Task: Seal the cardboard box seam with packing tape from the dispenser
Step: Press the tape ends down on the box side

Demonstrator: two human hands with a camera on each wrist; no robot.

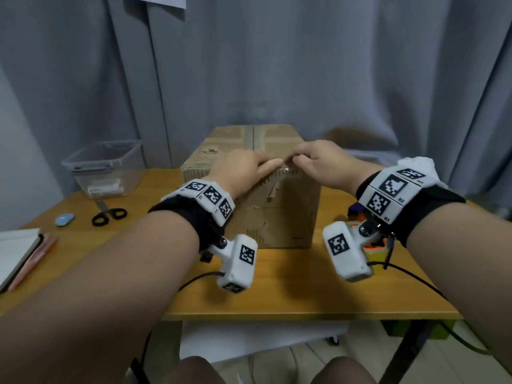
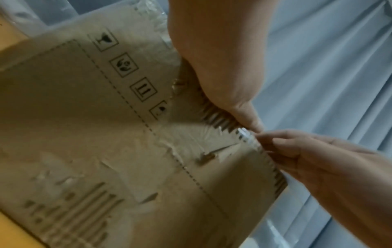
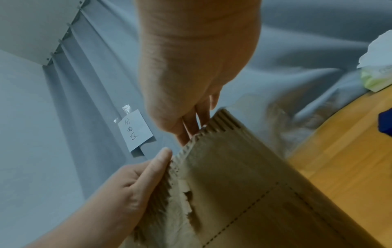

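Now your cardboard box point(image 1: 277, 206) stands mid-table point(image 1: 277, 286), clear tape point(image 2: 246, 135) over its near top edge. Your left hand point(image 1: 243, 167) presses flat-fingered there; your right hand point(image 1: 321, 162) pinches the tape with curled fingers. Right of the box, the dispenser point(image 1: 374, 245) lies (mostly hidden).

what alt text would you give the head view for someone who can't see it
Both hands meet at the near top edge of a cardboard box on a wooden table: the left hand lies flat along the edge, the right hand curls its fingertips at the clear tape there. Scissors and a clear plastic bin sit to the left.
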